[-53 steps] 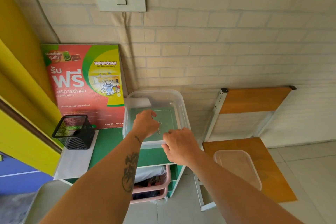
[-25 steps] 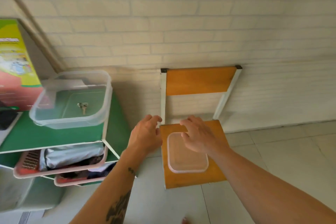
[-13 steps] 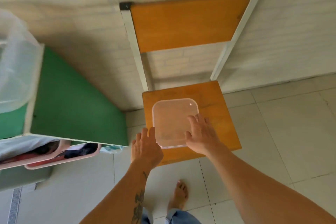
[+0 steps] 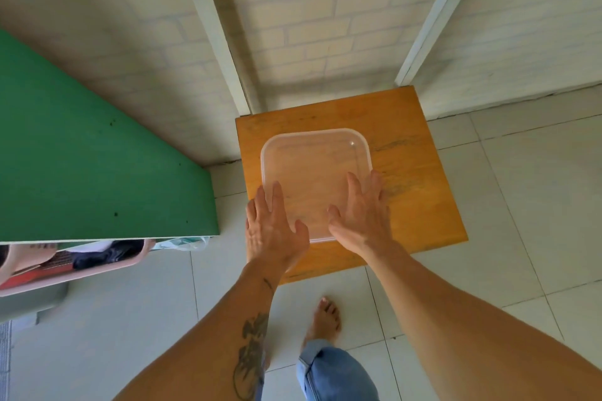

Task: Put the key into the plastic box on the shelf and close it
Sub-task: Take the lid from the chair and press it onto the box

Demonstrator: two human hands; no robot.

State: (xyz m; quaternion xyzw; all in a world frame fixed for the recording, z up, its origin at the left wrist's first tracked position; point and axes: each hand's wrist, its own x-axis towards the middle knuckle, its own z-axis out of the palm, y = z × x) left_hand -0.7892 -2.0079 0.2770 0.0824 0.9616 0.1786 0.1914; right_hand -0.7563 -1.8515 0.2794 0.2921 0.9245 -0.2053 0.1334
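A clear square plastic lid (image 4: 314, 172) lies flat on the orange wooden seat of a chair (image 4: 420, 179). My left hand (image 4: 272, 228) is at the lid's near left corner, fingers spread, palm down. My right hand (image 4: 363, 215) rests over the lid's near right edge, fingers spread and lying on it. Neither hand grips the lid. The plastic box and the key are out of view.
The green shelf side (image 4: 97, 156) stands to the left, with a pink basket (image 4: 71, 265) of items under it. The chair's white frame (image 4: 215, 32) backs onto a brick wall. My bare foot (image 4: 324, 319) stands on the tiled floor before the chair.
The view turned from the box with the key on the shelf down to the chair. Both hands reached the lid's near edge, the left moving onto its corner.
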